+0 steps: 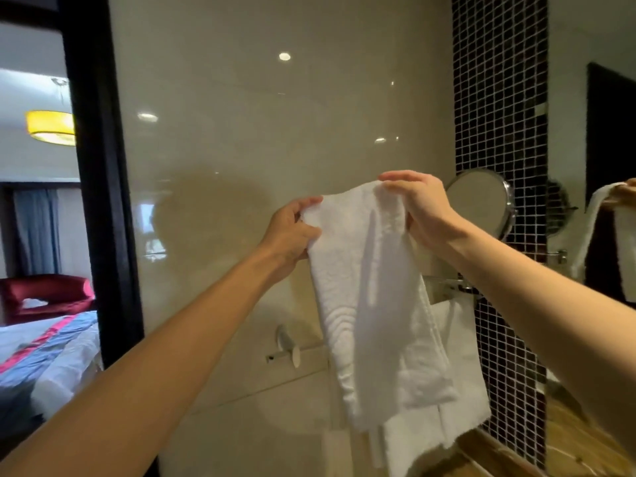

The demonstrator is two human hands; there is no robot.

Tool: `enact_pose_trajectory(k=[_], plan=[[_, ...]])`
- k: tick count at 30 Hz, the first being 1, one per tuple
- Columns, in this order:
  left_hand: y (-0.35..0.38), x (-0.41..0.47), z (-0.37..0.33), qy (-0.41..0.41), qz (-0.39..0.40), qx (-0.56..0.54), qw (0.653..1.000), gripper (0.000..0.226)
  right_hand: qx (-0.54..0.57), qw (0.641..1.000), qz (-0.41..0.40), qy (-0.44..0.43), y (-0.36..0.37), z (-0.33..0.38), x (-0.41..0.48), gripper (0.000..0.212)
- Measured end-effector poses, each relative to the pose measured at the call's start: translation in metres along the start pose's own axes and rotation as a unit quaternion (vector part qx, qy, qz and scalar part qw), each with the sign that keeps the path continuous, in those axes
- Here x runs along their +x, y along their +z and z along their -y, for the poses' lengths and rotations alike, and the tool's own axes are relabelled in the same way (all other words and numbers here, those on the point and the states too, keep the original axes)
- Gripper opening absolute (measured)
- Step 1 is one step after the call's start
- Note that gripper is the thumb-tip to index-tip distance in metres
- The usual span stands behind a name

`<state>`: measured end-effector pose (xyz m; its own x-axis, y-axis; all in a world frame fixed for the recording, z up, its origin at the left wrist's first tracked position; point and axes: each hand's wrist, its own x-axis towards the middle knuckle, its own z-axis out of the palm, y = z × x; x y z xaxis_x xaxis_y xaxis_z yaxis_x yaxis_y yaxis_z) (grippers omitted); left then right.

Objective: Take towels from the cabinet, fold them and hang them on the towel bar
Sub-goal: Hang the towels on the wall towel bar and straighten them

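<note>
The glossy beige wall (258, 132) fills most of the view. On its left side it ends at a dark door frame (99, 166), and through this opening a bed (51, 349) is visible in the next room. On the right side the wall ends at a vertical strip of black mosaic tiles (499, 98).

The white towel (375, 321) hangs in the air in front of the wall, held up at its top edge, folded lengthwise into a long band. Its lower edge hangs free and uneven, below the height of the towel bar (289, 344). The bar is fixed low on the wall; its left end stands out just left of the towel and the rest runs behind the cloth. Between the door frame and the towel only smooth wall is seen.

Behind the held towel, to the lower right, a second white towel (461, 339) hangs near the tiles.

The left hand (292, 232) pinches the top left edge of the towel with curled fingers. The right hand (420, 208) grips the top right corner, its fingers bent over the fold.

A round mirror (480, 201) stands out from the tiles, just beside the right hand.
</note>
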<state>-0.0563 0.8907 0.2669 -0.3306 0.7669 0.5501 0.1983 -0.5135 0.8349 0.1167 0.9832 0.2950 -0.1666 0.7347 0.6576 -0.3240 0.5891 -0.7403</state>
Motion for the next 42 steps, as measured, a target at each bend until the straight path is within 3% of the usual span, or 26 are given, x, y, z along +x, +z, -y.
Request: enact_pose_trajectory(k=[7, 14, 17, 21, 25, 29, 32, 37, 42], plan=[[-0.022, 0.041, 0.019, -0.009, 0.012, -0.007, 1.0, 0.062, 0.031, 0.999, -0.021, 0.0, 0.024, -0.029, 0.043, 0.016], [-0.04, 0.049, 0.067, -0.035, 0.036, 0.095, 0.994, 0.074, -0.031, 0.995, 0.011, 0.092, 0.037, -0.083, 0.049, 0.012], [-0.048, 0.039, 0.083, -0.05, 0.042, 0.113, 0.991, 0.075, -0.031, 0.986, 0.084, 0.141, 0.038, -0.096, 0.044, 0.011], [-0.063, 0.023, 0.099, -0.077, 0.042, 0.114, 0.99, 0.075, -0.084, 0.954, 0.184, 0.223, 0.04, -0.113, 0.037, 0.052], [-0.066, 0.014, 0.117, -0.109, 0.048, 0.136, 0.983, 0.076, -0.137, 0.929, 0.221, 0.265, 0.046, -0.129, 0.021, 0.025], [-0.058, 0.009, 0.126, -0.171, 0.072, 0.119, 0.975, 0.076, -0.203, 0.926, 0.189, 0.255, 0.046, -0.15, 0.015, 0.02], [-0.053, 0.003, 0.131, -0.207, 0.077, 0.086, 0.972, 0.076, -0.245, 0.922, 0.141, 0.265, 0.041, -0.159, 0.014, 0.028], [-0.044, 0.005, 0.143, -0.201, 0.055, 0.043, 0.977, 0.075, -0.259, 0.931, 0.023, 0.254, 0.029, -0.159, 0.022, 0.032], [-0.027, 0.018, 0.143, -0.145, 0.025, 0.063, 0.987, 0.076, -0.22, 0.959, 0.004, 0.178, 0.019, -0.148, 0.027, 0.036]])
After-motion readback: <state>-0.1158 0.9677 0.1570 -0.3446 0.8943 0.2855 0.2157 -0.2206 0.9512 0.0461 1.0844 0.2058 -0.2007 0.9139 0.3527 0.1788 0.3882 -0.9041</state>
